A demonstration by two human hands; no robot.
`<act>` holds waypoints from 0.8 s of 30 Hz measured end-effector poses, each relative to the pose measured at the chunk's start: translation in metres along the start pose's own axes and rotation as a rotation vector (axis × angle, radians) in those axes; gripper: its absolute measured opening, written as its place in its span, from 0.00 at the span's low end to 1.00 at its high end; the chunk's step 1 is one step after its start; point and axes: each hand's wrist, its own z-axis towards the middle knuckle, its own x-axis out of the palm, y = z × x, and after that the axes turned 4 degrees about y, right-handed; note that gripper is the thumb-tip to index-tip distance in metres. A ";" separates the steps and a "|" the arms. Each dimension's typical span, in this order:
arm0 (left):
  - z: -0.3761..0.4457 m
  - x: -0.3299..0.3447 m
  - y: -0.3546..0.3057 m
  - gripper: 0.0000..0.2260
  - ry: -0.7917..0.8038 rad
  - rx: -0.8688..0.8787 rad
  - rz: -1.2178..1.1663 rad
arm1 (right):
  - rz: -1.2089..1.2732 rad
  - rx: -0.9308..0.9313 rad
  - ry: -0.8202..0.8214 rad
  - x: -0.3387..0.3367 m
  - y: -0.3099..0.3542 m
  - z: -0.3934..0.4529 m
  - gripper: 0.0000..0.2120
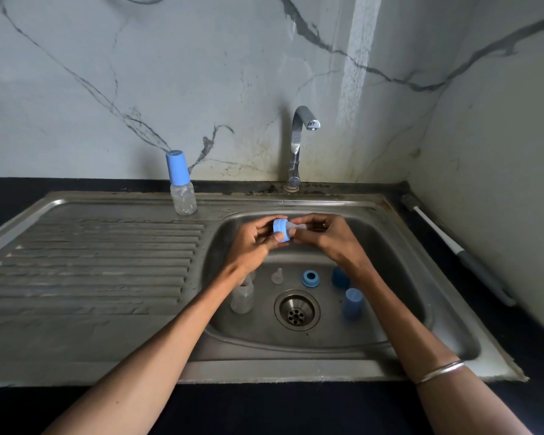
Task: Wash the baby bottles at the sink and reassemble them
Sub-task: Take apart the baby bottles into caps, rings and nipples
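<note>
Collar and teat held above the steel sink (390, 233).
My left hand (255, 243) grips the ribbed blue collar (280, 230); my right hand (324, 235) pinches the clear soft teat (296, 228) projecting rightward from it.

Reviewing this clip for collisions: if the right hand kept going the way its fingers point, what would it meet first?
The right hand points leftward; first comes the clear teat it pinches, then the blue ring in the left hand.

The dull, water-stained stainless steel sink (399, 246) shows a ribbed drainboard; the curved chrome tap (297, 142) gleams. The matt blue plastic collar ring (280, 230) carries a translucent rubbery teat (296, 227). The veined marble-look wall (139, 89) looks smooth.
</note>
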 end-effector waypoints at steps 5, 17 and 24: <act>0.002 0.000 0.002 0.19 -0.008 -0.012 -0.007 | 0.054 -0.009 -0.036 0.004 -0.001 -0.003 0.08; -0.004 0.009 -0.005 0.18 -0.005 0.058 0.057 | -0.189 -0.111 -0.212 0.010 0.001 -0.006 0.04; -0.001 0.003 -0.005 0.19 -0.002 0.066 0.009 | -0.208 -0.186 -0.277 0.017 0.007 -0.008 0.04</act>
